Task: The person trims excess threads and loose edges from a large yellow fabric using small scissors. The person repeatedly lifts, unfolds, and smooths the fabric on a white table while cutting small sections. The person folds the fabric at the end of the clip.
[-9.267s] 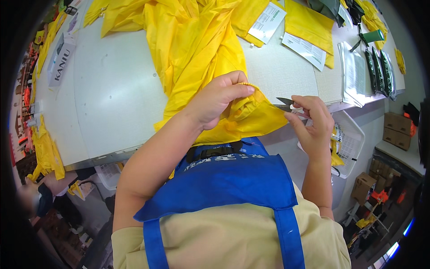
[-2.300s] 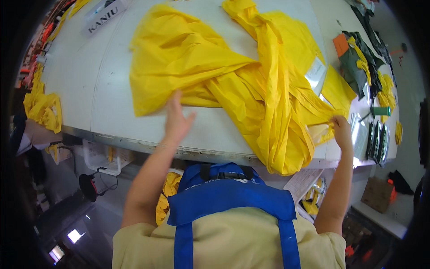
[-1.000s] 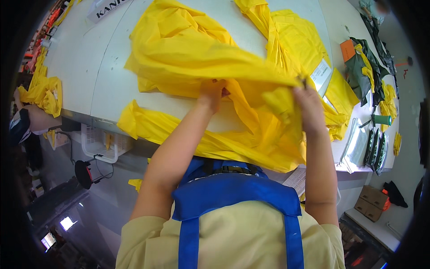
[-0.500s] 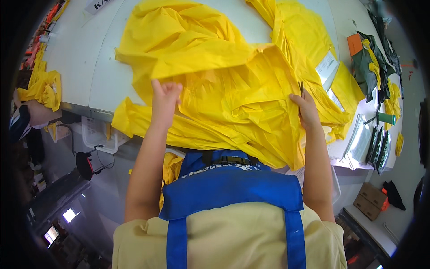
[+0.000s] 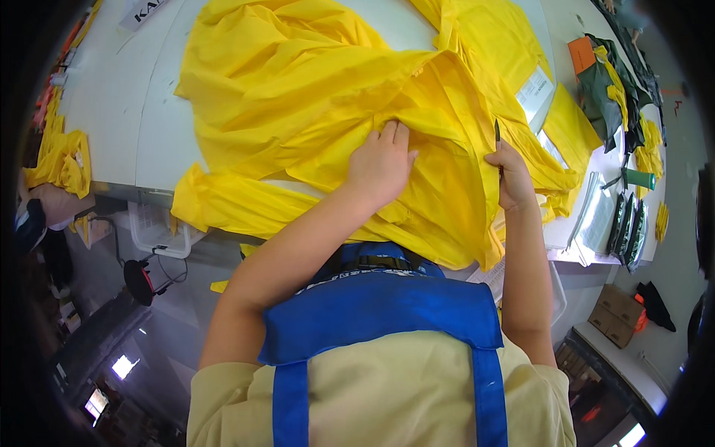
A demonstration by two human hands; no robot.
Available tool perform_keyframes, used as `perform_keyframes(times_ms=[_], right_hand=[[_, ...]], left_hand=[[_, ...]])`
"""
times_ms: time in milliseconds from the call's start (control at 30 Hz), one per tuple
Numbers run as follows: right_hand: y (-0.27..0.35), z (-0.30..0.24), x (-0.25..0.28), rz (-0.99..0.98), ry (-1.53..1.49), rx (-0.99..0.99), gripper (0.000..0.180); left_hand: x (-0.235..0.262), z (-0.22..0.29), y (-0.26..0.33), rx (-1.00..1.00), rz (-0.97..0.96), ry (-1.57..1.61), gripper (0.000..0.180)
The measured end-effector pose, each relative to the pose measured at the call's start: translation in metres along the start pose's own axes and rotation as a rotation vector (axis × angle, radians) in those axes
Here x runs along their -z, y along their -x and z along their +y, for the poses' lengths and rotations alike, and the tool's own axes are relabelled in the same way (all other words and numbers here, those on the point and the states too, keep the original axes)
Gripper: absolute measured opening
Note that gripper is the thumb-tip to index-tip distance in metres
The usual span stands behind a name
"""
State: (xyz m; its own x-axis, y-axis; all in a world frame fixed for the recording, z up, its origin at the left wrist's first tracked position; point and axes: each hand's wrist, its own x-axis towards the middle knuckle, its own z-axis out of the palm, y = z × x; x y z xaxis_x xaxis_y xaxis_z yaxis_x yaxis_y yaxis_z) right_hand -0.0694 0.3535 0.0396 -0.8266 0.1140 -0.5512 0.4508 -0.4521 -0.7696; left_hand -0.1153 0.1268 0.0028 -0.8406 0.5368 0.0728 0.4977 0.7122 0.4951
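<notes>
White counter [image 5: 141, 127] carries the crumpled yellow fabric garment [image 5: 298, 97] under both hands: left hand [image 5: 381, 165] flat, fingers spread on it, right hand [image 5: 511, 175] closed around a thin dark tool [image 5: 497, 135] at its edge; loose overhang below the hands could slide off.

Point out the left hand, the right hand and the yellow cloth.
left hand [image 5: 381, 165], head view, back of the hand.
right hand [image 5: 512, 177], head view, back of the hand.
yellow cloth [image 5: 298, 97], head view, crumpled middle.
</notes>
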Motion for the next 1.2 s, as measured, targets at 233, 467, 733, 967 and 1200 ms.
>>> perform_keyframes(times_ms=[233,467,733,967,1200], right_hand=[[0.001,0.0,0.008,-0.043,-0.194,-0.07,0.034],[-0.001,-0.003,0.024,0.152,0.002,-0.003,0.027],[0.038,-0.005,0.002,0.164,0.749,0.553,0.035],[0.06,-0.003,-0.021,-0.138,1.114,0.952,0.033],[0.066,0.02,-0.009,-0.038,0.907,0.93,0.034]], left_hand=[[0.025,0.006,-0.025,0.202,-0.242,0.172,0.035],[0.03,-0.01,-0.016,-0.16,0.152,0.287,0.011],[0.054,0.015,0.044,-0.5,0.248,0.149,0.014],[0.052,0.011,0.06,-0.539,0.438,0.159,0.018],[0.055,-0.028,0.098,-0.404,0.485,0.294,0.025]])
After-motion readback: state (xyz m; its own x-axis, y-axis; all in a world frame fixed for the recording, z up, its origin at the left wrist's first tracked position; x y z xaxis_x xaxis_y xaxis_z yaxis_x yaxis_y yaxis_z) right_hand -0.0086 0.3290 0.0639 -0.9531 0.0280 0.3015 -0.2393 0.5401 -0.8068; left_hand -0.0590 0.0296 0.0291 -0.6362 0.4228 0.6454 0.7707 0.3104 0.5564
